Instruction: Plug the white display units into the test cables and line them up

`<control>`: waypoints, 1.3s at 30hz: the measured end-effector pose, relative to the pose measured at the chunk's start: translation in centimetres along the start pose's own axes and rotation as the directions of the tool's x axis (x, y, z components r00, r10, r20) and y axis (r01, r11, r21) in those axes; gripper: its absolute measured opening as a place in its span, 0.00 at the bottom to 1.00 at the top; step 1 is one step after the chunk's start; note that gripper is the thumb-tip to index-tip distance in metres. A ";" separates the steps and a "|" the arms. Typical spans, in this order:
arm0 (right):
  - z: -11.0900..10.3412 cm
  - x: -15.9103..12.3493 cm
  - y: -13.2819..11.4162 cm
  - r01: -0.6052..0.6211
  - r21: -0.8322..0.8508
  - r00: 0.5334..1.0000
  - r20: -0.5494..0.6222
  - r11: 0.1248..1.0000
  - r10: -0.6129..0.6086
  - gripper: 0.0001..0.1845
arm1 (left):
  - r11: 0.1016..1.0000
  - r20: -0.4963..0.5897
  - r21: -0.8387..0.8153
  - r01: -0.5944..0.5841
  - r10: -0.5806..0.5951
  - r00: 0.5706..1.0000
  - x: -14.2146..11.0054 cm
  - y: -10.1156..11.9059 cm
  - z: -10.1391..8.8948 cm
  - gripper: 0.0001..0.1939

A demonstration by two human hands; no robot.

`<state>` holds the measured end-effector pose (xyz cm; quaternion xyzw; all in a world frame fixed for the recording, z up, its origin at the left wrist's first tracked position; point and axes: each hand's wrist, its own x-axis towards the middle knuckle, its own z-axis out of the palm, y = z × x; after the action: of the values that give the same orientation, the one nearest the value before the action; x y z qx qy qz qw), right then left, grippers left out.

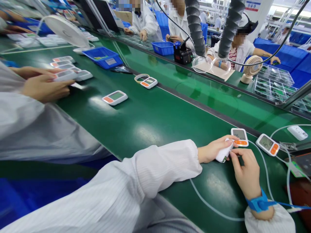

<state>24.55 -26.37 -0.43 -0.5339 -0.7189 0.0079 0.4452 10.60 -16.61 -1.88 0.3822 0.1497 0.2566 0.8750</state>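
My left hand (pixel 212 150) is closed round a white plastic meter (pixel 224 152), screen side out of view. A bit of green circuit board shows at its near end. The fingers of my right hand (pixel 246 168) are pinched against the meter's right edge; whether a small part sits between them is hidden. A blue strap (pixel 259 202) circles my right wrist. Just beyond my fingers lies a white meter with an orange button and lit screen (pixel 240 137). To its right rests a similar meter (pixel 267 144), tilted, with a pale tube beside it.
Further left on the green bench (pixel 165 123) lie a single meter (pixel 115 97) and another beside a tape roll (pixel 146 81). A blue tray (pixel 103 57) and white fan (pixel 68 30) stand beyond. At left, a co-worker's hands (pixel 48 81) hold a meter. Grey ducts (pixel 196 29) hang ahead.
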 end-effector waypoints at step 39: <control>-0.2 0.0 -0.8 0.008 -0.031 1.000 -0.008 0.999 -0.008 0.12 | 0.966 0.084 0.250 -0.066 0.046 0.995 -0.8 0.3 0.5 0.37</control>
<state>24.10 -26.84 0.06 -0.5379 -0.7191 -0.0075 0.4399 10.07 -17.13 -1.27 0.5041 0.1362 0.2452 0.8168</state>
